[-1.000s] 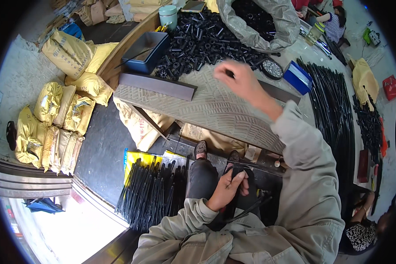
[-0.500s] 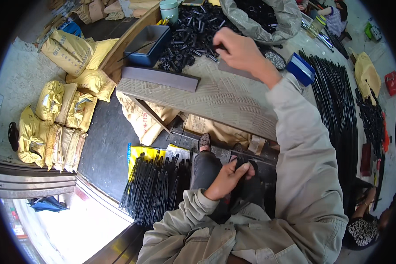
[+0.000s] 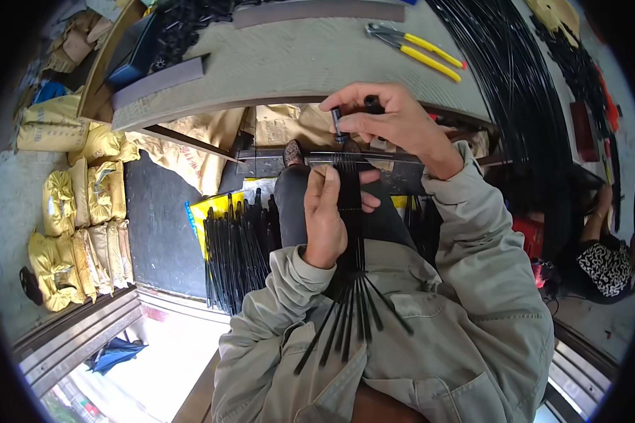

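Over my lap, my left hand (image 3: 324, 218) is closed around a bundle of thin black ribs (image 3: 351, 247), which look like umbrella ribs. Their lower ends fan out across my jacket front. Just above the bundle's upper tips, my right hand (image 3: 391, 120) pinches a small black tubular part with a flanged end (image 3: 339, 125) between thumb and fingertips, holding it nearly upright. A second black tubular part (image 3: 374, 104) sticks out between the curled fingers of that hand. The small part and the rib tips are close together; whether they touch, I cannot tell.
Yellow-handled pliers (image 3: 423, 55) lie on the worktable (image 3: 282, 60) beyond my hands. Black parts (image 3: 190, 28) are heaped at the far left near a blue bin (image 3: 130, 53). Long black rods (image 3: 508, 70) spread at the right. Rib bundles (image 3: 236, 243) stand by my left leg. Another person (image 3: 603, 264) sits at right.
My right hand has come back from the heap on the table to above my lap, now holding small black parts. The ribs in my left hand are raised and fanned. The view has shifted.
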Motion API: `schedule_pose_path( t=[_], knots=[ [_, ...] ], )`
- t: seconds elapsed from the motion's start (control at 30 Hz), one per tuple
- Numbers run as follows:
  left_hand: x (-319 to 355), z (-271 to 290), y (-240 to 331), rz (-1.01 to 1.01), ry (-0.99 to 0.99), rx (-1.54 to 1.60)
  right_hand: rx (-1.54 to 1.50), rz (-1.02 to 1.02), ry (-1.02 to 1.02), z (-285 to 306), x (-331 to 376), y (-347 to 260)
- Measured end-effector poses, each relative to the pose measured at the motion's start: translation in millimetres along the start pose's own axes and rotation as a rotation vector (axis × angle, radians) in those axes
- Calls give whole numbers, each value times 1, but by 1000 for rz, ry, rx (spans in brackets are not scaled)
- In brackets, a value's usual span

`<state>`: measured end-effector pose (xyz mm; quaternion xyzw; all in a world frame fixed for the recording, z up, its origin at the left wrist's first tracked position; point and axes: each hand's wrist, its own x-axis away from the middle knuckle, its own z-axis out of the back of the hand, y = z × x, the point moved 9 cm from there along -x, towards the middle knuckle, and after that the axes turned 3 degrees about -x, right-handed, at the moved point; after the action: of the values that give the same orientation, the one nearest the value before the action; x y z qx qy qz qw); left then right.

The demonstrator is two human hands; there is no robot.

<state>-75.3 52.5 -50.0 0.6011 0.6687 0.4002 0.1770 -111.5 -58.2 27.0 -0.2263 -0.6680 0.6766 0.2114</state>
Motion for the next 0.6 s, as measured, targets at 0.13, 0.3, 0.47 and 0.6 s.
schedule_pose_path(
  t=[0.13,0.3,0.47,0.6],
  knots=[
    [7,-14,-6,1,-15,-79,-115,18,8,7,17,10],
    [16,-23,-11,-8,-59,-113,-137,24,23,11,30,14],
    [23,-26,-8,-112,-79,-137,-193,15,44,13,36,16],
    [28,-27,-5,-153,-81,-123,-222,3,49,10,37,14]
  ],
)
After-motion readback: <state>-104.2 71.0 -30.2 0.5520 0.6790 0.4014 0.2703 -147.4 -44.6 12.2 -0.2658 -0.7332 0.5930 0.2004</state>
